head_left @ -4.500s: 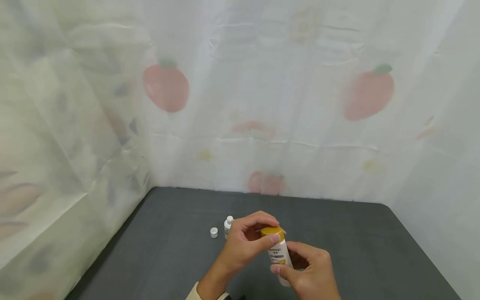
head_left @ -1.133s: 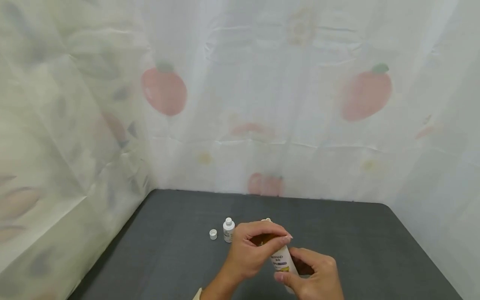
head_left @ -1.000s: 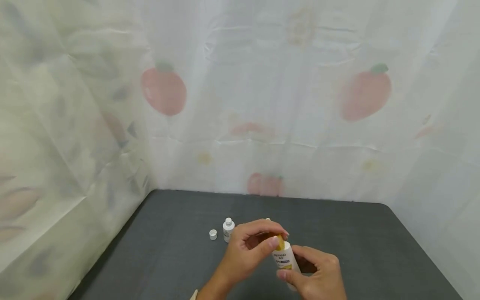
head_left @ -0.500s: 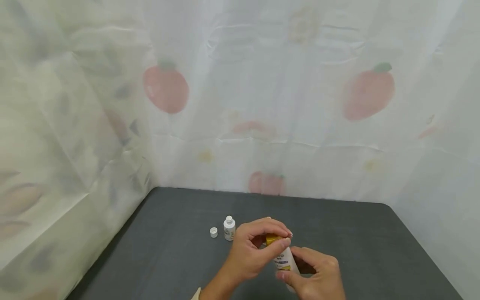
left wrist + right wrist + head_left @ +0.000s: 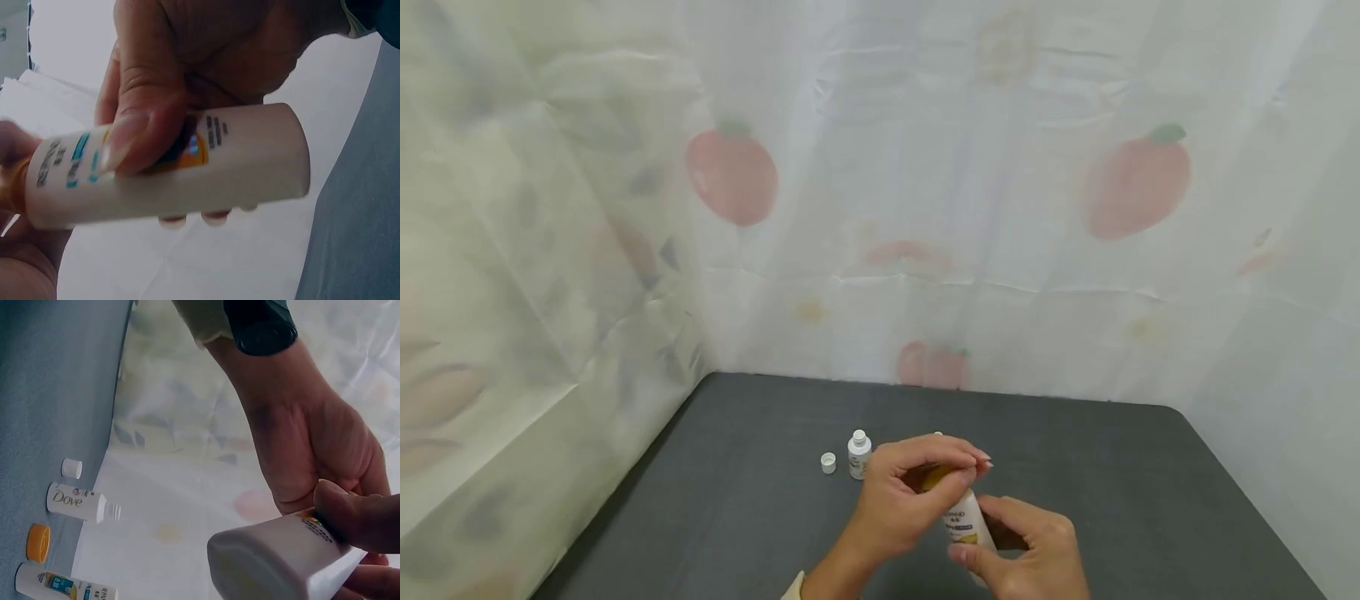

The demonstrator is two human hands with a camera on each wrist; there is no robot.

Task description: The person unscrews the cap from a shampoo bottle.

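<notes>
My left hand (image 5: pixel 891 504) holds the yellow cap (image 5: pixel 936 477) at the top of a white lotion bottle (image 5: pixel 962 518), thumb in front and fingers curled over it. The fingers hide most of the cap, so whether it sits tight on the neck cannot be told. Lower down, my right hand (image 5: pixel 1036 546) grips the bottle's body between thumb and fingers. The bottle is tilted and held above the table. In the left wrist view, the right thumb presses across the yellow-and-blue label, and the cap (image 5: pixel 15 187) is at the far left. The right wrist view shows the bottle's base (image 5: pixel 250 569).
A small uncapped Dove bottle (image 5: pixel 74 501) stands on the dark table (image 5: pixel 760 517), left of my hands. Beside it lies a small white cap (image 5: pixel 828 463). Behind my left hand are a loose orange cap (image 5: pixel 39 542) and another white bottle (image 5: pixel 59 582). Printed curtains surround the table.
Both hands and the bottle have shifted slightly right and down since the oldest frame. My left fingers have turned around the cap, which showed tilted beside the bottle's top a second ago.
</notes>
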